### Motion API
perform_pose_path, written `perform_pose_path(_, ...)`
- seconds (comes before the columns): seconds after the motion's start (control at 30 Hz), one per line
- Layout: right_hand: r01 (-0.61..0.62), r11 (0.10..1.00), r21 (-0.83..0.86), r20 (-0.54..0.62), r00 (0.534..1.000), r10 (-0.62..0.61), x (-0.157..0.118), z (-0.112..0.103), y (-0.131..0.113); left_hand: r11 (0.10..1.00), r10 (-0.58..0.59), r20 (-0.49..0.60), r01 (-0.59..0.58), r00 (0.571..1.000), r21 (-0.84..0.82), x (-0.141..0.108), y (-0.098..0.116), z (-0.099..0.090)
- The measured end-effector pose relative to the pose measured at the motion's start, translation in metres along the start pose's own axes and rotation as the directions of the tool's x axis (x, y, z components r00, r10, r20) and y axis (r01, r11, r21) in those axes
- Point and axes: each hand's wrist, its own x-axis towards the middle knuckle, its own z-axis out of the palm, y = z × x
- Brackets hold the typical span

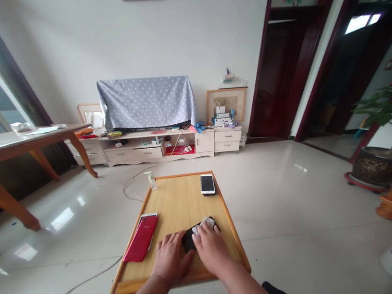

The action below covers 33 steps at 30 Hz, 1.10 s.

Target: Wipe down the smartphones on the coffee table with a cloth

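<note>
A black phone-like slab (189,241) lies on the small wooden table (179,194), near its front edge. My right hand (211,248) presses a crumpled white cloth or tissue (207,222) onto the slab's upper part, its fingers bent over the wad. Beside the slab's left end, my left hand (171,257) rests with its fingers together and its thumb out toward the lower edge, touching or nearly touching the slab. What lies under the left palm is hidden.
A red phone (142,238) overlaps a white one at the table's left. At the far right corner lies a white phone (207,184). A pump bottle (151,180) stands at the far left corner. Raised wooden edging borders the tabletop.
</note>
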Motion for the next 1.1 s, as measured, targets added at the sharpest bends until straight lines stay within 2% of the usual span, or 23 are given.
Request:
perform_pose_path(0.1, 0.129, 0.991, -0.019, 0.099, 0.987, -0.126, -0.010, 0.015, -0.013, 1.000, -0.030, 0.014, 0.030, 0.999, 0.008, 0.001, 0.000, 0.001)
perform_pose_path(0.17, 0.151, 0.988, -0.022, 0.114, 0.983, -0.147, -0.008, 0.015, -0.009, 0.999, -0.038, 0.019, 0.037, 0.999, 0.005, 0.001, 0.000, 0.001)
perform_pose_path(0.33, -0.118, 0.980, -0.158, 0.028, 0.992, 0.123, 0.016, -0.008, 0.023, 1.000, -0.020, 0.015, 0.020, 1.000, 0.001, 0.002, -0.002, 0.001)
perform_pose_path(0.4, -0.133, 0.976, -0.173, 0.014, 0.990, 0.138, 0.019, -0.009, 0.023, 1.000, -0.017, 0.010, 0.017, 1.000, -0.003, 0.003, -0.004, 0.002)
perform_pose_path(0.5, 0.039, 0.995, -0.095, 0.076, 0.997, -0.032, 0.010, 0.002, -0.001, 1.000, -0.030, 0.023, 0.030, 0.999, 0.000, 0.004, -0.008, 0.006)
perform_pose_path(0.6, 0.247, 0.969, 0.028, 0.104, 0.963, -0.248, -0.001, 0.014, -0.028, 0.999, -0.037, 0.028, 0.038, 0.999, -0.014, 0.005, -0.013, 0.010)
perform_pose_path(0.67, 0.286, 0.957, 0.055, 0.103, 0.951, -0.290, 0.001, 0.016, -0.033, 0.999, -0.035, 0.012, 0.036, 0.999, -0.037, 0.006, -0.015, 0.013)
perform_pose_path(0.73, 0.207, 0.978, 0.020, 0.101, 0.973, -0.208, 0.011, 0.011, -0.023, 0.998, -0.034, -0.006, 0.034, 0.999, -0.053, 0.006, -0.015, 0.013)
perform_pose_path(0.8, 0.046, 0.998, -0.052, 0.078, 0.996, -0.041, 0.023, 0.005, -0.007, 0.998, -0.035, -0.016, 0.034, 0.999, -0.056, 0.006, -0.014, 0.013)
perform_pose_path(0.87, -0.086, 0.991, -0.106, 0.043, 0.995, 0.091, 0.031, 0.002, 0.005, 0.998, -0.038, -0.020, 0.037, 0.999, -0.055, 0.006, -0.014, 0.013)
perform_pose_path(0.9, -0.108, 0.987, -0.115, 0.034, 0.993, 0.113, 0.030, 0.002, 0.007, 0.998, -0.041, -0.020, 0.040, 0.999, -0.054, 0.007, -0.013, 0.012)
perform_pose_path(0.97, -0.061, 0.993, -0.096, 0.047, 0.997, 0.066, 0.021, 0.008, 0.002, 0.998, -0.044, -0.013, 0.043, 0.999, -0.051, 0.007, -0.013, 0.012)
perform_pose_path(1.1, 0.151, 0.989, 0.000, 0.088, 0.985, -0.150, -0.007, 0.021, -0.020, 0.998, -0.052, 0.032, 0.053, 0.998, -0.015, 0.008, -0.013, 0.011)
